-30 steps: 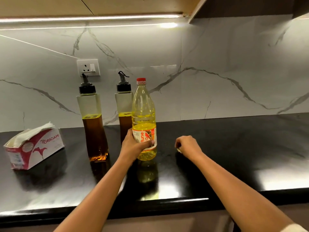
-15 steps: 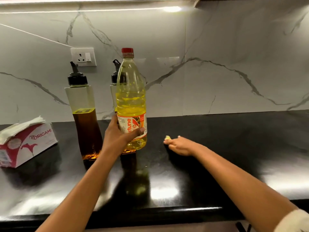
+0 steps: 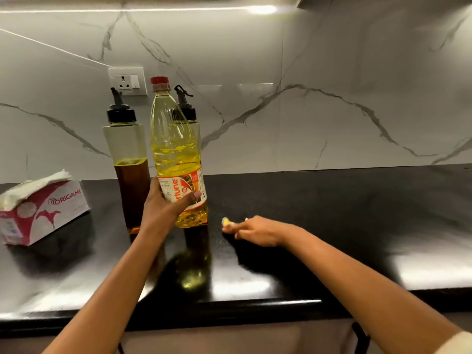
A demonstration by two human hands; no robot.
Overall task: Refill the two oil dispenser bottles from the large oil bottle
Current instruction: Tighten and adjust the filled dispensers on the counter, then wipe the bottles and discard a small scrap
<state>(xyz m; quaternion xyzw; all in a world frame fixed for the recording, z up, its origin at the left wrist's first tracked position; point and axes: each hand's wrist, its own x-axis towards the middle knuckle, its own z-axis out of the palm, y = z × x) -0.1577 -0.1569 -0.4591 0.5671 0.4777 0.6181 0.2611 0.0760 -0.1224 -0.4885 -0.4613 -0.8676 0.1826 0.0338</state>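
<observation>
Okay, large oil bottle [image 3: 178, 154]: clear plastic, red cap [image 3: 159, 83] on, red-and-white label low on the body. Pale yellow oil inside, with a rippled surface roughly mid-height and the neck part empty. The bottle tilts, top toward the left, and its base is low over the black desk [image 3: 332, 226]; cannot tell if the base touches. The left hand [image 3: 166, 208] grasps it at the label, thumb [image 3: 194, 195] across the front and the other fingers wrapped round the back, out of sight.

The first oil dispenser bottle [image 3: 125, 144] stands upright on the desk just left of the large bottle, with a black pour-spout top. Dark amber oil fills somewhat over half of its clear body. The second oil dispenser bottle [image 3: 187, 111] stands right behind the large bottle. Only its black spout top and a bit of shoulder show, so its oil level is hidden.

The right hand [image 3: 255, 229] lies low on the desk to the right of the large bottle and apart from it. Its fingers [image 3: 231, 226] are stretched forward, with a small yellow bit [image 3: 225, 221] at the tips. Cannot tell if it is pinched or only touched.

An Origami tissue box [image 3: 43, 210] sits at the far left of the desk, white tissues sticking out the top. A wall socket [image 3: 127, 80] is on the marble backsplash [image 3: 357, 72] above the dispensers.
</observation>
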